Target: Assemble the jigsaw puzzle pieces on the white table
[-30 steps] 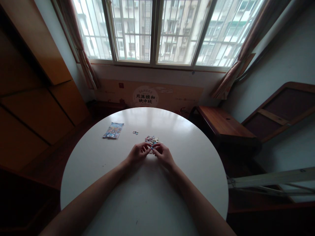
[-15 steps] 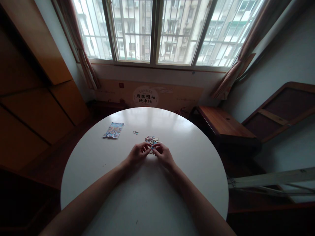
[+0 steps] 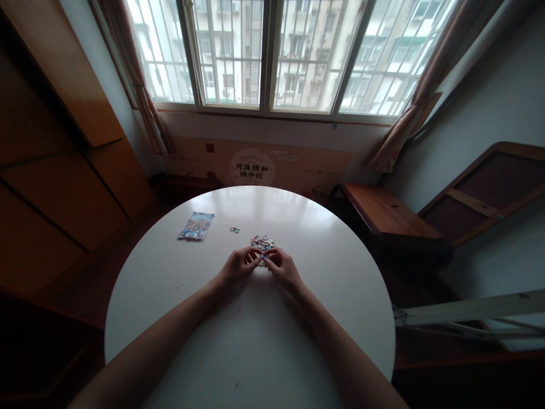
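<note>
A heap of small jigsaw puzzle pieces (image 3: pixel 264 242) lies near the middle of the round white table (image 3: pixel 251 341). At its near side, my left hand (image 3: pixel 242 264) and my right hand (image 3: pixel 281 266) meet with their fingertips almost touching. Both hands pinch a small bluish puzzle piece (image 3: pixel 263 257) between thumbs and fingers. The fingers cover most of it, so its outline does not show. A few more puzzle pieces (image 3: pixel 234 230) form a little cluster to the left of the heap.
A colourful printed packet (image 3: pixel 196 226) lies flat on the table's left. Tiny dark specks dot the tabletop. Past the table stand a wooden bench (image 3: pixel 389 210) at right, wooden cabinets (image 3: pixel 55 199) at left and a barred window (image 3: pixel 266 57) behind.
</note>
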The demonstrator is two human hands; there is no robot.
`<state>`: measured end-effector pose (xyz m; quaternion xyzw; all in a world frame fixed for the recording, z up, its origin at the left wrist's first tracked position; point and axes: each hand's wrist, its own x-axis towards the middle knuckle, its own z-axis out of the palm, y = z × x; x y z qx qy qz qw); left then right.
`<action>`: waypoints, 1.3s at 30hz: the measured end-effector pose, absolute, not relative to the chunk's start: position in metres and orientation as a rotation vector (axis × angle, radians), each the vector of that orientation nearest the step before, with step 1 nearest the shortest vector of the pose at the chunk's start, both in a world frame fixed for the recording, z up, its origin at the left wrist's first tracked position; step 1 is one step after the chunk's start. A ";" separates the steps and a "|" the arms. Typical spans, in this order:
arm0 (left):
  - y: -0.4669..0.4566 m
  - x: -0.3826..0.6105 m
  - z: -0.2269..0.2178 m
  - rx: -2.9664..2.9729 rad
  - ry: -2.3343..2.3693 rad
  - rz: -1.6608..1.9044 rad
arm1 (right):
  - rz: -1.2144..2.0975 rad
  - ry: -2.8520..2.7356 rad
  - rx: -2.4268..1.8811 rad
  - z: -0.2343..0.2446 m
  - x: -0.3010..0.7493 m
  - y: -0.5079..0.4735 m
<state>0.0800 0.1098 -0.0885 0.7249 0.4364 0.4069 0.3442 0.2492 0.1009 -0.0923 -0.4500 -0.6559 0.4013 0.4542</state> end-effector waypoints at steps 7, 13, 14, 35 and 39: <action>0.110 0.079 -0.088 1.891 1.123 1.053 | 1.002 -1.611 -1.109 -0.089 0.249 0.100; 0.111 0.080 -0.090 1.883 1.123 1.062 | 0.996 -1.613 -1.106 -0.091 0.249 0.100; 0.111 0.080 -0.091 1.884 1.122 1.061 | 0.996 -1.615 -1.106 -0.091 0.249 0.100; 0.111 0.079 -0.090 1.896 1.128 1.063 | 0.998 -1.612 -1.106 -0.089 0.249 0.100; 0.111 0.080 -0.090 1.902 1.128 1.065 | 1.000 -1.621 -1.112 -0.091 0.249 0.101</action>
